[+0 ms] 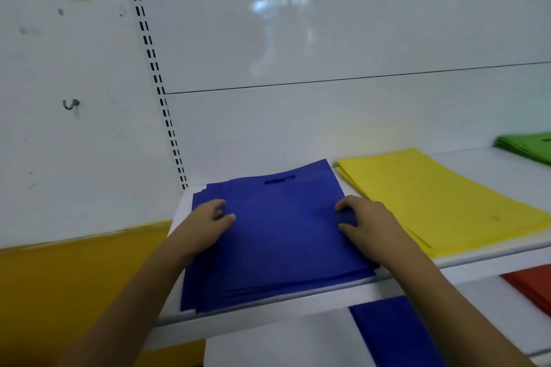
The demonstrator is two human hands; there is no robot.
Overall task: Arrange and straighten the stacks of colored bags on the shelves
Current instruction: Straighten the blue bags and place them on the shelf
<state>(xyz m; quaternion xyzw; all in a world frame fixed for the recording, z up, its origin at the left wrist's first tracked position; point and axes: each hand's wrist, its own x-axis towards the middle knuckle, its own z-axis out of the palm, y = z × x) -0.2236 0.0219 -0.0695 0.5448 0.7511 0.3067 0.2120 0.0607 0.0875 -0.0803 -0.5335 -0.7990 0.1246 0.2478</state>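
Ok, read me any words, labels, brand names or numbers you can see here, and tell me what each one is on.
None can be read.
Blue bags: plain, no print.
Yellow bags: plain; one small dark speck, not text.
Green bags: plain where visible.
Red bags: plain where visible.
Back panel: only a blurred reflection.
Left wall: only smudges and a hook.

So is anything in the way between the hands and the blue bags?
Nothing visible is. The left hand and right hand both rest right on top of the stack of flat blue fabric bags, fingers curled.
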